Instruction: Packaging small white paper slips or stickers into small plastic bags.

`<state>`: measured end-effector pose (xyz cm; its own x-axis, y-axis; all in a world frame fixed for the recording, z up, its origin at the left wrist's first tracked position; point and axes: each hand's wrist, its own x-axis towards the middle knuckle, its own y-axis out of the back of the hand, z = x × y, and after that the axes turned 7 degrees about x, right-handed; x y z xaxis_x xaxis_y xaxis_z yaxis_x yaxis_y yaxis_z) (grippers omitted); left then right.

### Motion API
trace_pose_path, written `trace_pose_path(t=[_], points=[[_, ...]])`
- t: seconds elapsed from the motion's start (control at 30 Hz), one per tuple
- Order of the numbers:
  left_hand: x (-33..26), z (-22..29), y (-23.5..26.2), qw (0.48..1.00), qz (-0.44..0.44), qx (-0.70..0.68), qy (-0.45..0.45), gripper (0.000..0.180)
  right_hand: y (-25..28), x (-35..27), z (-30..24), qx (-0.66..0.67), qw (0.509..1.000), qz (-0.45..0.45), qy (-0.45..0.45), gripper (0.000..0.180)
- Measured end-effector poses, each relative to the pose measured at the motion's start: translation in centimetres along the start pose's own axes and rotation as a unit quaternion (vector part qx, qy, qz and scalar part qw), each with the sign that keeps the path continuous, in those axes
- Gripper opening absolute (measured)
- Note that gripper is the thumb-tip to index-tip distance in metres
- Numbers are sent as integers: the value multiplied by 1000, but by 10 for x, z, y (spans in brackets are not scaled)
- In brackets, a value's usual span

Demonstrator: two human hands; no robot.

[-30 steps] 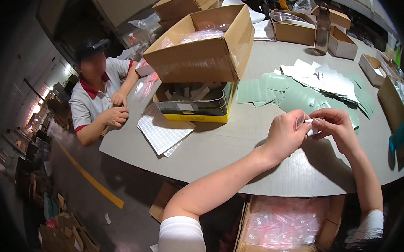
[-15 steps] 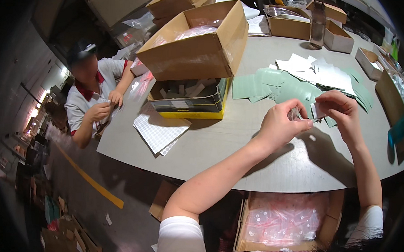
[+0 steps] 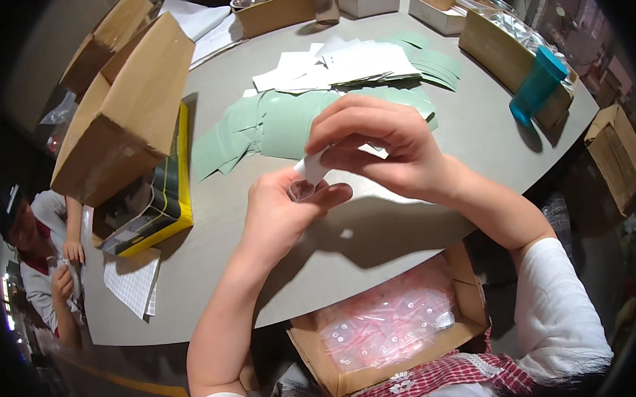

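Note:
My left hand (image 3: 279, 208) is closed on a small piece of clear plastic (image 3: 302, 191), perhaps a bag, held open in a round curl. From above, my right hand (image 3: 391, 148) pinches a small white card (image 3: 311, 169) between thumb and fingers. The card's lower end meets the mouth of the clear plastic; whether it has gone inside I cannot tell. Both hands are raised over the table (image 3: 376, 217), their shadows falling on it. Just beyond them lie spread green sheets (image 3: 285, 121) and a pile of white sheets (image 3: 368, 61).
An open carton (image 3: 127, 115) sits on a black and yellow box (image 3: 153, 218) at left, near dotted sticker sheets (image 3: 132, 280). Below the table edge, a carton (image 3: 316, 371) holds clear-and-pink bags (image 3: 382, 324). A teal cup (image 3: 539, 86) stands at right. A co-worker (image 3: 44, 249) sits far left.
My view has swung to the right, so the cartons and the co-worker now appear farther left. The white card and the clear plastic have come together between my hands.

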<state>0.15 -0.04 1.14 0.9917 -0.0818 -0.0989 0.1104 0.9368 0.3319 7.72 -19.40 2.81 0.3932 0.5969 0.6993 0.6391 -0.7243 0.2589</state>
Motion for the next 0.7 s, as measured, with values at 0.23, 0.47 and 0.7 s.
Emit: trace_pose_path(t=[0.23,0.47,0.7], points=[[-5,8,-6,999,-40,-15,-4,25,-4,-3,-2,-80,995,-15,62,21],[-8,12,-5,996,-67,-67,-3,15,-7,-5,1,-171,976,-53,122,26],[-8,7,-1,996,-76,-26,26,14,-13,-10,1,-146,979,-105,99,26]])
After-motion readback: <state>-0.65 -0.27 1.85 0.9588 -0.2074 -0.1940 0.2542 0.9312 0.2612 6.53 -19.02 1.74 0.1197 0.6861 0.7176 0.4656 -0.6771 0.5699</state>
